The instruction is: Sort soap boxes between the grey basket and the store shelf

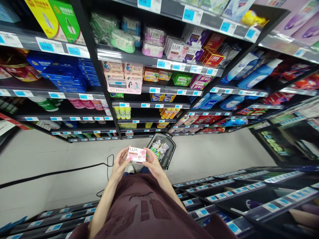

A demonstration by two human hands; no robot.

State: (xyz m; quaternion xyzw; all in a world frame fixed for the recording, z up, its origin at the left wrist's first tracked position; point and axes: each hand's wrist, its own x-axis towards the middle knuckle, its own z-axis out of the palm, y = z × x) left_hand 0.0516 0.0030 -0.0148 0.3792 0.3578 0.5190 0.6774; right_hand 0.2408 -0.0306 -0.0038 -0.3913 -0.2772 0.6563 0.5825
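A pink and white LUX soap box (pixel 136 154) is held in front of my body, face up, between both hands. My left hand (pixel 120 162) grips its left end with the fingers curled around it. My right hand (pixel 153 162) grips its right end from below and the side. Just beyond the box, on the floor, stands a dark shopping basket (pixel 169 151) filled with several small packets. More LUX boxes (pixel 177 49) lie on an upper shelf ahead.
Dark store shelves (pixel 139 87) with soap, bottles and blue price tags fill the view ahead. Another shelf unit (pixel 249 196) runs behind and to my right. A black cable (pixel 62 171) trails over the pale floor at left.
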